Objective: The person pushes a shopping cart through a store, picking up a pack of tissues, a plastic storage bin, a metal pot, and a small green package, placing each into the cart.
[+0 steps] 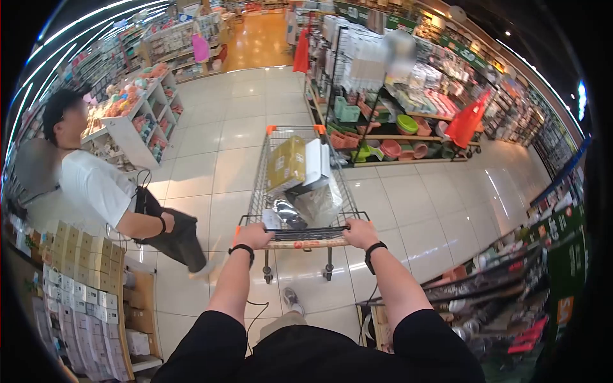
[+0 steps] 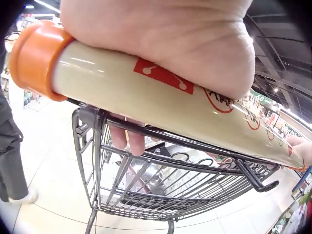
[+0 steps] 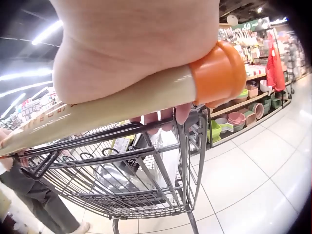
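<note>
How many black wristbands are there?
3: a left-wrist band and a right-wrist band on the person at the cart, and another band on the person in white, whose other wrist is hidden.

The head view looked forward and down on the cart; facing forward from its near edge, both wrist views shared the handle and basket up close.

The person wears a plain black top with short, loose sleeves. A black band circles the wrist by the left hand; another dark band circles the right wrist. Thin dark cables hang beside the arms. Beige trousers and a grey-and-white shoe show below.
</note>
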Motion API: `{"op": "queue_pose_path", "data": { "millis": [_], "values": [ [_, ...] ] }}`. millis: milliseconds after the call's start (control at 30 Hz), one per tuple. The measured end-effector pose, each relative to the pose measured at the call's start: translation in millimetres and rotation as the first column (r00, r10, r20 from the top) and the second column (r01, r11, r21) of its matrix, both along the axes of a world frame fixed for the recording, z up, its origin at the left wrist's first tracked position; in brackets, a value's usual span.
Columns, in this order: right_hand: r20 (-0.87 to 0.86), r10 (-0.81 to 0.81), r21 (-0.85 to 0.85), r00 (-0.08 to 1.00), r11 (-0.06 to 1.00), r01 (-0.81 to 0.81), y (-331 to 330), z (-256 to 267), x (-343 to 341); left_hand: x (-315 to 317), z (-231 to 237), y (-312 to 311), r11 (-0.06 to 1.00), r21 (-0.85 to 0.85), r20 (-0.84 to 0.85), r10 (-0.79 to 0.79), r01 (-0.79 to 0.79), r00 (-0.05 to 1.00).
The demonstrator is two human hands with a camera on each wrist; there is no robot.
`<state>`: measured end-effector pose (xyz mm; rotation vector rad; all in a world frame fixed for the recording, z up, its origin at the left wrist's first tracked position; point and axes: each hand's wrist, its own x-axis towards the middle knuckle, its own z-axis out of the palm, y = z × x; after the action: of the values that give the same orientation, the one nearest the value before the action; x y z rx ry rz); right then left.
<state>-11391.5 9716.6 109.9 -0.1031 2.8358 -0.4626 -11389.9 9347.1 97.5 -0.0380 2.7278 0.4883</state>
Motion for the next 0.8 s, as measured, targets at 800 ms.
{"op": "queue_pose_path", "data": {
  "millis": [800],
  "values": [
    [-0.125,0.117,-0.047,0.985,0.991,-0.124,33.5,-28.8,-283.7,-251.8,14.2,23.5,0.997,0.043,-0.036,0.063,-0.062,0.997]
  ]
}}
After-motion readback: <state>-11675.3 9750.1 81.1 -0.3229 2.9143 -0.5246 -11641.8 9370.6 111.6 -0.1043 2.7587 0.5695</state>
